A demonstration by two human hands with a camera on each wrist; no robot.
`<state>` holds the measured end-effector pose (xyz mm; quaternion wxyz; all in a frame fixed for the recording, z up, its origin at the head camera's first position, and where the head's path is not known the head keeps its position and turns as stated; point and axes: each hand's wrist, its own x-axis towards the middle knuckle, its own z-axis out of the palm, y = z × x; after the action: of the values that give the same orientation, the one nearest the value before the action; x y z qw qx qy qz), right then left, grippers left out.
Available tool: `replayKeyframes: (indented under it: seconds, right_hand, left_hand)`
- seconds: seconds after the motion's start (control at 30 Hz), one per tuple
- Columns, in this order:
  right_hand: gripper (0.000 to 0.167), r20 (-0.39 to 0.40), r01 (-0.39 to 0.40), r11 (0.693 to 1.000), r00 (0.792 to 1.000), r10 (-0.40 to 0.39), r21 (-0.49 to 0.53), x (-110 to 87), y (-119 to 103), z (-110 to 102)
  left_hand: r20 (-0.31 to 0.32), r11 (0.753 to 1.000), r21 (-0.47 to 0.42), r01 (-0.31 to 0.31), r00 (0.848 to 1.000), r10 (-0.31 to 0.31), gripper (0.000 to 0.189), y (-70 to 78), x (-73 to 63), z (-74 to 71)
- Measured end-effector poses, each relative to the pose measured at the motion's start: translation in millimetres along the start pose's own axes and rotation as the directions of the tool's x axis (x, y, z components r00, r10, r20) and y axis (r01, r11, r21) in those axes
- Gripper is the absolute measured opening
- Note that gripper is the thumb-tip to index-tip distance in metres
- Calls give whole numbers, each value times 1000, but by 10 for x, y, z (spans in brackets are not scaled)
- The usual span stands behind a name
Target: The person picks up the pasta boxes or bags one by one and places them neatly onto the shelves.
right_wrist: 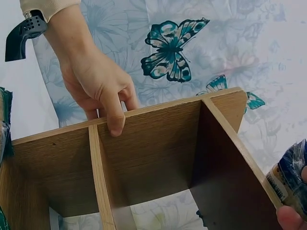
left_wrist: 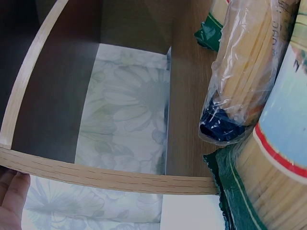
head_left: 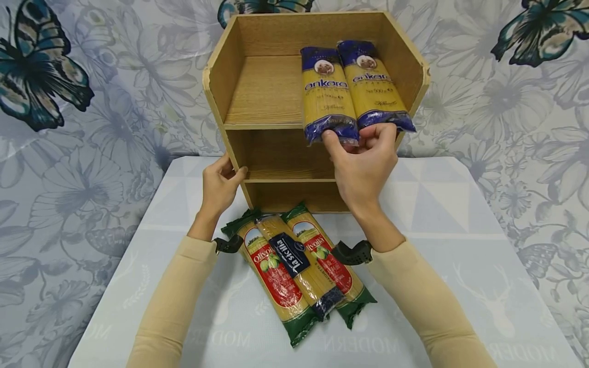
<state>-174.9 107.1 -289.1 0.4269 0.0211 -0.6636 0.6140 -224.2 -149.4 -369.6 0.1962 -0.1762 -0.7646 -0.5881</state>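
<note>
A small wooden shelf unit stands at the back of the table. My left hand grips its left side edge, thumb on the front; the right wrist view shows this hand from the side. Two yellow and blue spaghetti packets lie side by side on the top board, the left packet and the right packet, their lower ends jutting past its front edge. My right hand holds these lower ends, thumb on the left packet and curled fingers by the right one.
In front of the shelf lie two green-ended spaghetti packets, one left and one right, with a dark-labelled packet between them. They reach the shelf's lower front. A pale patterned cloth covers the table; a butterfly-print backdrop hangs behind.
</note>
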Motion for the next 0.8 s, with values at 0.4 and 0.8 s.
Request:
replayKeyframes:
  seconds: [0.4, 0.8]
  right_hand:
    - [52, 2, -8, 1000, 1000, 8, 18, 31, 33, 13]
    - [51, 117, -49, 997, 992, 43, 51, -4, -60, -119]
  left_hand:
    - [-5, 1000, -3, -4, 1000, 4, 42, 6, -3, 2]
    - [4, 1000, 3, -20, 1000, 20, 42, 3, -1, -5]
